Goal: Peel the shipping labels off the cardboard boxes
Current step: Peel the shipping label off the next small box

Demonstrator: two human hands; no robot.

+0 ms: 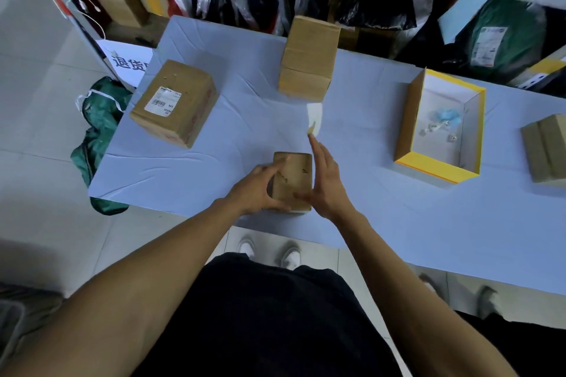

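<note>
While left hand (257, 190) grips small box (292, 180), right hand (324, 180) outstretched, label (315, 118) at fingertips.

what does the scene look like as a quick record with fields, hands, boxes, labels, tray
left hand: grips small box at table's near edge
right hand: fingers straight, palm against the small box's right side, fingertip at the peeled label
peeled label: white, off the box, by the fingertips
labelled box: far left, label still on
tall box: far centre, no label visible
tray: right, yellow-rimmed, holds scraps
table: pale cloth
</note>
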